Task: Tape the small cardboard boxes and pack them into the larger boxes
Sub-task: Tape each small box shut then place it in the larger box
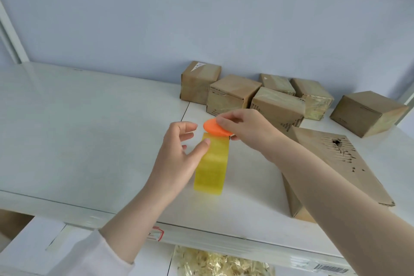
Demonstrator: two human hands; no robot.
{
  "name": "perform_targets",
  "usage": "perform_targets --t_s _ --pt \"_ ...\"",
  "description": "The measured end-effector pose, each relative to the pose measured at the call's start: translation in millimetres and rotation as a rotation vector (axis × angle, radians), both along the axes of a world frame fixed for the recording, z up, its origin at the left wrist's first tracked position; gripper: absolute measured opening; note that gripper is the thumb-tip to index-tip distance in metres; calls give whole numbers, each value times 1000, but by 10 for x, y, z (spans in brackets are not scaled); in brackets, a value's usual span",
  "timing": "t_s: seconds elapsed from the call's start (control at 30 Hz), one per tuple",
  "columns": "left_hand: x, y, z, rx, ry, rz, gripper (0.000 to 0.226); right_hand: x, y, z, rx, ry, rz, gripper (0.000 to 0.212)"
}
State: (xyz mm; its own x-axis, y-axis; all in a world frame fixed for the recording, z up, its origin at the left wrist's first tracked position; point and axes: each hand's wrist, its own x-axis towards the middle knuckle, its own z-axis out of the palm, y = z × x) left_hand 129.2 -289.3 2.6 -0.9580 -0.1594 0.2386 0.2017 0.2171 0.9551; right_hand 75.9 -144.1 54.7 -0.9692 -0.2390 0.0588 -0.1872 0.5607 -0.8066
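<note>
The right hand (pixel 244 127) pinches an orange disc (pixel 215 129), part of it hidden under the fingers. The left hand (pixel 179 152) is loose, its thumb resting on the left edge of the yellow tape strip (pixel 211 166), which runs lengthwise from the disc toward the camera. The right forearm covers part of a torn box (pixel 331 159). Small boxes (pixel 233 94) sit behind on the table (pixel 89 119).

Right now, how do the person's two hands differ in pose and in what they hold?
The right hand pinches the orange tape dispenser; the left hand is open, its thumb touching the yellow tape strip. The right forearm is bare; the left wears a white sleeve. Both are above the white table.
</note>
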Motion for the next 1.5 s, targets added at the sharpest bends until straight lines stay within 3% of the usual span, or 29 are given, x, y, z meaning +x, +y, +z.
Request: perform_targets --t_s 0.1,0.23,0.4,0.53,0.63,0.73,0.87,1.27,1.37,1.5 --pt "-102 -50 61 81 -116 -133 21 52 36 55 -121 -54 61 2" --pt "-168 -12 126 27 -124 -240 2 128 60 106 -210 33 72 12" --pt "-219 139 229 -23 23 -144 20 255 98 148 -130 297 -52 21" --pt "-236 317 358 -122 226 -102 25 342 162 215 -147 422 -114 16" --pt "-257 446 455 -198 342 -110 27 348 321 383 -220 252 -122 12" --pt "-285 602 535 -239 426 -146 25 347 547 536 -251 8 -63 22" --pt "-298 859 658 -309 488 -152 31 385 794 701 -534 -208 -85 26" --pt "-276 1503 1011 -412 602 -180 22 339 1316 873 -998 -276 -466 35" --pt "-247 1585 1049 -436 629 -159 23 329 1429 915 -1211 -288 -484 18" --pt "-233 1663 1069 -266 524 -210 22 308 1824 906 -1380 -217 -523 13"
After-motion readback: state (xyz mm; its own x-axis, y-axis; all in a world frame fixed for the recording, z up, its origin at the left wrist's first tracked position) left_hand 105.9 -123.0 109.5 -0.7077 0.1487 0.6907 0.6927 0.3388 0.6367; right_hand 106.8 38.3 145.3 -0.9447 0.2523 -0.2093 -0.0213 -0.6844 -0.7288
